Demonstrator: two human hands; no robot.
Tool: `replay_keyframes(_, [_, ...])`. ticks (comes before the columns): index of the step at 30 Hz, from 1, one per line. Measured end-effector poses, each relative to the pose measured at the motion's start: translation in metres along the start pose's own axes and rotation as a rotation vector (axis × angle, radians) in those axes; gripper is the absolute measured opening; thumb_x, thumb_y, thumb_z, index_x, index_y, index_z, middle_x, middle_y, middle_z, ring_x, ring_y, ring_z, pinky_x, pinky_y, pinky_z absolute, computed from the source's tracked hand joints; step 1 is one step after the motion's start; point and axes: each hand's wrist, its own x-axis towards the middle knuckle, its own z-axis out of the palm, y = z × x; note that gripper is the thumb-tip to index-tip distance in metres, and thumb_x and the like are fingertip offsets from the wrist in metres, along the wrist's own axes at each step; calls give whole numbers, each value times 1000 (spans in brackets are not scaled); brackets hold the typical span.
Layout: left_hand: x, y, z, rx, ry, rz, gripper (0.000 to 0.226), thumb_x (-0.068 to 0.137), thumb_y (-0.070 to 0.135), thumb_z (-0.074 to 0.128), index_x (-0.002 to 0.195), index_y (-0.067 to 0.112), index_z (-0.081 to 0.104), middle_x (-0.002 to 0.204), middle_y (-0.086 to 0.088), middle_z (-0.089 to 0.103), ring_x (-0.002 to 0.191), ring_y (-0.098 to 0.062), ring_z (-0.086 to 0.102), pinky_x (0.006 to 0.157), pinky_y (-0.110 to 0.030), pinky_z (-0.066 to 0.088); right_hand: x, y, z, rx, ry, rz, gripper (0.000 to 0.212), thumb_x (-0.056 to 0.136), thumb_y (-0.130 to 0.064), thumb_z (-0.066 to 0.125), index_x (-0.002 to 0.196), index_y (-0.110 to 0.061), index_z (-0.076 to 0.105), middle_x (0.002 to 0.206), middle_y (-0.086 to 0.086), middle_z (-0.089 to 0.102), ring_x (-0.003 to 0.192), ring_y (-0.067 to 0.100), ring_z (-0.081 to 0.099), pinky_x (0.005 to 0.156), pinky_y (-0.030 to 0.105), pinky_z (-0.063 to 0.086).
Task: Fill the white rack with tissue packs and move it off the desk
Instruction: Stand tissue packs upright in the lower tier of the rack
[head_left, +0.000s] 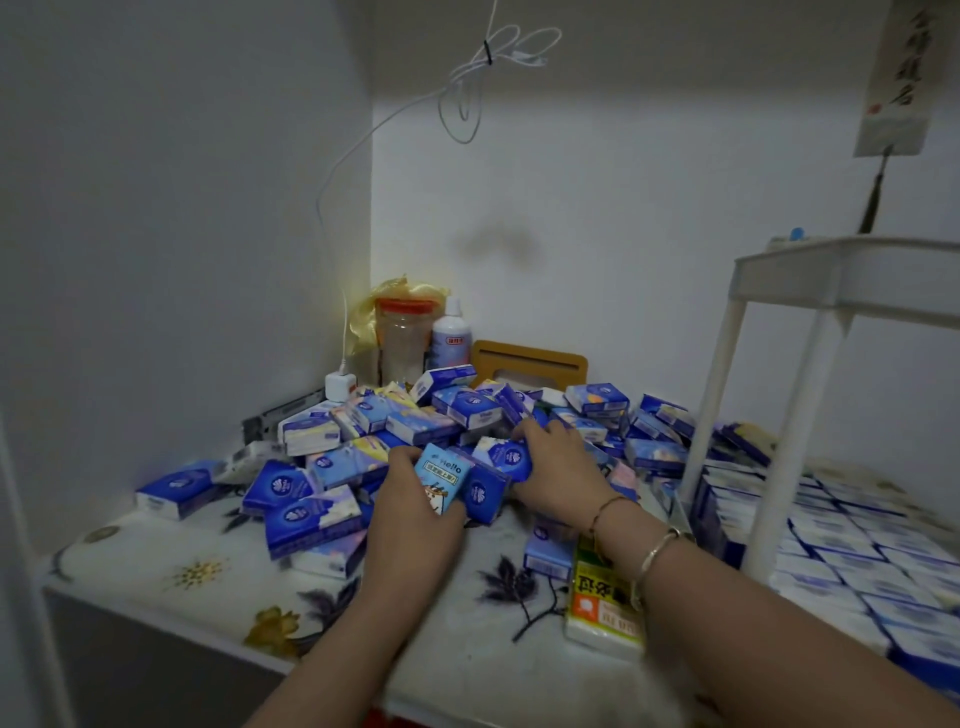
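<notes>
White rack (810, 364) stands upright on the right of the bench (171, 571): thin white posts, one tray up top, one at bench level. Bottom tray is packed with tissue packs (831, 551) laid flat in tight rows, white faces with blue edges. Loose tissue packs (457, 410), mostly blue-and-white, are heaped mid-bench left of the rack, lying at all angles. My left hand (410, 499) grips a light-blue "Hello" pack (441, 478); my right hand (558, 462) grips a blue pack (506, 457) at the pile's front.

Dim, bluish, soft wide-angle blur
</notes>
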Motion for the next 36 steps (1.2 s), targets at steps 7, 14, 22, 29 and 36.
replay_keyframes(7, [1,1,0,3,-34,16,57,76,19,76,111,21,31,101,-2,56,88,-19,61,71,-35,56,-8,-5,-11,418,-289,169,65,76,-26,74,132,-22,40,138,7,29,114,23,49,86,31,48])
replay_keyframes(14, [-4,3,-1,-94,-71,81,53,84,33,68,118,28,29,106,-1,58,90,-16,62,77,-42,55,-21,-17,-4,537,-217,146,51,82,-21,71,120,-19,37,117,5,50,78,18,56,60,27,46])
replay_keyframes(22, [-14,14,-8,-268,23,235,40,97,37,47,130,54,32,130,11,37,106,-8,52,87,-41,52,-25,-23,-26,1005,142,238,41,80,-13,71,111,-20,45,101,1,56,87,16,62,72,33,54])
replay_keyframes(29, [-15,31,-16,-986,-338,-250,18,96,37,50,108,24,50,111,-8,63,96,-26,67,79,-46,55,-43,-20,-32,1099,-155,278,38,80,-17,74,112,-16,56,109,8,60,89,22,66,69,34,59])
replay_keyframes(36, [-13,28,-21,-845,-307,-273,41,80,18,72,117,5,59,101,-15,71,74,-19,69,53,-25,54,-50,-21,-41,603,-217,154,24,89,-35,58,105,-18,62,105,1,63,97,15,60,90,36,50])
